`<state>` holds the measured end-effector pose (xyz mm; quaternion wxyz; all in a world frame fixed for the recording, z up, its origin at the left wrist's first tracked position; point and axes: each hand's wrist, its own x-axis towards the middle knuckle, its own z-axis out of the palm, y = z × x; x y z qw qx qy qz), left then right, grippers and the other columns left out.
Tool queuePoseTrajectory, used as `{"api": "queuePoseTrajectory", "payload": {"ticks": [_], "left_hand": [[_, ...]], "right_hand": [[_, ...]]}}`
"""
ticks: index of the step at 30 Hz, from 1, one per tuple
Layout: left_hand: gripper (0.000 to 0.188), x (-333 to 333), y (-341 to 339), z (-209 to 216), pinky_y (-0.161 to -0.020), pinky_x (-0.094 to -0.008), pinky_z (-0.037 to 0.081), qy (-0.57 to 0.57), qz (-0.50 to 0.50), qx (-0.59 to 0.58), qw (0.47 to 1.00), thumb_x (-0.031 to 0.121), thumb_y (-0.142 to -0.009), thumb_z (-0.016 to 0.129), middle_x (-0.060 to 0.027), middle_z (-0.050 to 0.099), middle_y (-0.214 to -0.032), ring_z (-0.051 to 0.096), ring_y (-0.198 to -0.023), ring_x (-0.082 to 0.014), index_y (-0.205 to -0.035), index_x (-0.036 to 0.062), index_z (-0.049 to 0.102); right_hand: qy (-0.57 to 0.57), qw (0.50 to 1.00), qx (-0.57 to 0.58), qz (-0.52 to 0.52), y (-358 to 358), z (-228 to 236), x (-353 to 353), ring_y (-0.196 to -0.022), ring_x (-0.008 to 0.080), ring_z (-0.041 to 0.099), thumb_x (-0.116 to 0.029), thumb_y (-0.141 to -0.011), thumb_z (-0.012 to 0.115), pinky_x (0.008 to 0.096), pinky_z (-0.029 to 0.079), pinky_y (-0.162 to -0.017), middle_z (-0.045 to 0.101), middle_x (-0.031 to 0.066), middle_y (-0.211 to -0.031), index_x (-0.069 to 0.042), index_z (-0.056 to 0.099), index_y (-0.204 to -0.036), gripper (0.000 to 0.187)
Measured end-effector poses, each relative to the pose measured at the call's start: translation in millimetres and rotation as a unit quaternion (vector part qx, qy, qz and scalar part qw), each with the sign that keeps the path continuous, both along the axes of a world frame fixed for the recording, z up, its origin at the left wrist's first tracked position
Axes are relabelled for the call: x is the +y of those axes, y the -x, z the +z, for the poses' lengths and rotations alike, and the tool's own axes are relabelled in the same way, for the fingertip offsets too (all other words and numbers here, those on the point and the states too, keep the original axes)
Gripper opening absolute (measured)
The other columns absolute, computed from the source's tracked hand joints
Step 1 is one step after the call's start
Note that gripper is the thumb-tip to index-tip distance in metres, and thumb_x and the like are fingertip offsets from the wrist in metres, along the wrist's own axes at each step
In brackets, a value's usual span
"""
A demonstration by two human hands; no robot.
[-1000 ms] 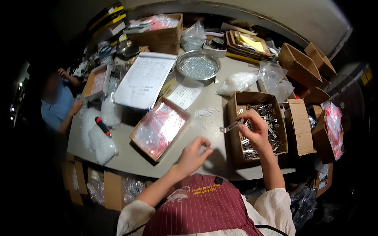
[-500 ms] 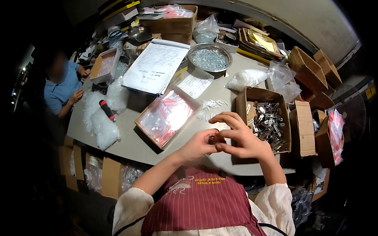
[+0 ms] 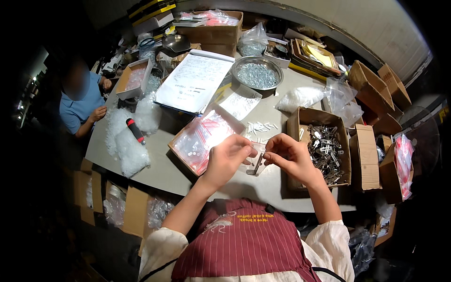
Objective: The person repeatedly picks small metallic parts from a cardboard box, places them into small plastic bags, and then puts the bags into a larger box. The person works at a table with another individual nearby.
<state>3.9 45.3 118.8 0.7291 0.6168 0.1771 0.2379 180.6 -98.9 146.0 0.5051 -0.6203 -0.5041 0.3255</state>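
Note:
Both my hands hold a small clear zip-lock bag point(image 3: 254, 161) over the table, in front of me. A slim dark metal piece shows inside the bag, with small parts at its bottom. My left hand point(image 3: 229, 159) pinches the bag's left side between thumb and fingers. On the opposite edge, my right hand point(image 3: 292, 157) grips it near the top. Left of my hands stands a shallow carton point(image 3: 184, 160) filled with red-edged zip-lock bags. A brown carton point(image 3: 349, 146) of metal clips is just right of my right hand. White plastic pegs point(image 3: 261, 126) lie loose behind the bag.
Beyond the pegs stands a metal bowl point(image 3: 257, 73) of screws, near a handwritten pad point(image 3: 195, 81). Plastic bags of white parts point(image 3: 130, 152) and a red-black tool point(image 3: 135, 131) lie at left. A person in blue point(image 3: 81, 109) sits there. Cartons point(image 3: 368, 157) line the right side.
My hands have drawn apart and turned, so the bag now hangs upright between them with the metal piece in sight. The whole view has shifted slightly.

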Motion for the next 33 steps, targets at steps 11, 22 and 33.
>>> {"api": "queuePoseTrajectory", "payload": {"ticks": [11,22,33], "left_hand": [[0.006,-9.6,9.0,4.7,-0.056,-0.0330,0.052,-0.376,0.098,-0.006,0.921,0.008,-0.089,0.067,-0.0127,0.068,-0.075,0.069,-0.061,-0.0240,-0.090,0.0019,0.067],[0.007,-5.8,45.5,1.3,-0.060,-0.0305,0.050,-0.340,0.120,-0.014,0.933,0.007,-0.089,0.067,-0.0094,0.067,-0.074,0.066,-0.064,-0.0179,-0.088,0.0004,0.068],[0.005,2.8,87.1,9.8,-0.059,-0.0337,0.051,-0.376,0.166,0.024,0.911,0.007,-0.086,0.069,-0.0102,0.068,-0.074,0.067,-0.061,-0.0231,-0.087,0.0019,0.067]], "right_hand": [[-0.061,0.974,-0.212,0.048,18.6,-3.5,12.2,-0.085,0.0252,0.066,-0.011,-0.095,0.070,0.0355,0.053,-0.076,0.066,0.0128,-0.093,-0.001,0.063,-0.107,0.016],[-0.159,0.890,-0.413,0.108,52.9,16.7,29.0,-0.078,0.0297,0.058,-0.002,-0.080,0.071,0.0399,0.047,-0.071,0.057,0.0105,-0.083,-0.005,0.058,-0.097,0.022],[-0.260,0.882,-0.367,0.143,73.3,5.7,61.9,-0.078,0.0296,0.056,0.000,-0.075,0.072,0.0390,0.046,-0.072,0.057,0.0093,-0.087,-0.004,0.060,-0.096,0.023]]}}
